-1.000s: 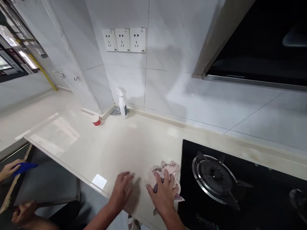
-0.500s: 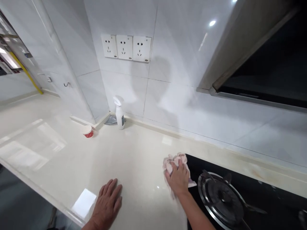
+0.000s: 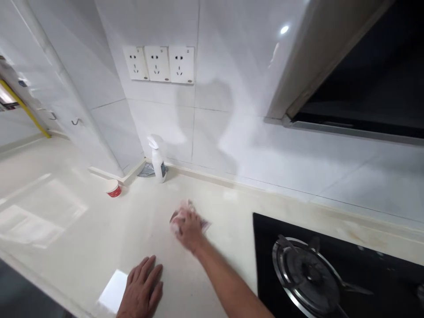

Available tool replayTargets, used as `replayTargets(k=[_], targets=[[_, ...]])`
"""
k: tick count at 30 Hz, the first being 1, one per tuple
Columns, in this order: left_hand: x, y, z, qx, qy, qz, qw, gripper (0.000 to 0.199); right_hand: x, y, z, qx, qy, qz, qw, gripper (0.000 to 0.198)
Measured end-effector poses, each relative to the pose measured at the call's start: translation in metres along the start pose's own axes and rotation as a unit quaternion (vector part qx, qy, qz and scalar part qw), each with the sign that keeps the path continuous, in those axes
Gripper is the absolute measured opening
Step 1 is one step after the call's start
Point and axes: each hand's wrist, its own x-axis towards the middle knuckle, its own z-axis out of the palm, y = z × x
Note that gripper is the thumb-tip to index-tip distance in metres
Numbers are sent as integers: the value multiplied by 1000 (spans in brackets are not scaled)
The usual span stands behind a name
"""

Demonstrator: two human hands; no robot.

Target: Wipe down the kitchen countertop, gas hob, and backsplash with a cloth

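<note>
My right hand (image 3: 190, 230) presses a pinkish-white cloth (image 3: 183, 212) onto the cream countertop (image 3: 225, 247), left of the stove. Hand and cloth are slightly blurred, and the fingers wrap over the bunched fabric. Near the counter's front edge my left hand (image 3: 141, 287) lies palm down, fingers stretched out, holding nothing. Beyond the cloth, by the wall corner, a white spray bottle (image 3: 158, 163) stands upright.
A black gas stove (image 3: 268, 247) with a round burner lies at the right, under a dark range hood (image 3: 357, 79). To the left is a red and white paper cup (image 3: 113, 189). A grey packet (image 3: 146, 170) lies behind the bottle. Wall sockets (image 3: 159, 65) are above.
My right hand has slid the cloth leftward from the stove's edge to the middle of the counter. My left hand stays flat on the counter. The view has shifted slightly.
</note>
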Motion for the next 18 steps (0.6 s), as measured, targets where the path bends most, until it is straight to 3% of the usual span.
replayTargets(k=[2,4,6,8,10,12,15,18], targets=[[1,-3,4,-1,13,5,1000,38,-33,-6,6,41,2,-55,998,52],[2,-5,7,-2,22,11,1000,38,-60,15,-8,60,43,-28,997,52],[2,-6,9,-4,15,4,1000,38,-76,55,-39,38,118,64,990,47],[2,-7,9,-11,-5,-12,1000,39,-82,101,-76,-9,188,188,964,45],[2,-7,9,-20,-27,-31,999,39,-82,140,-102,-42,201,320,925,47],[4,-6,8,-26,-42,-42,998,40,-81,163,-112,-56,180,401,897,50],[7,-5,3,-22,-61,-46,997,42,-86,165,-101,-70,158,427,887,52],[12,-1,-5,-7,-83,-46,995,44,-107,139,-83,-80,151,413,894,51]])
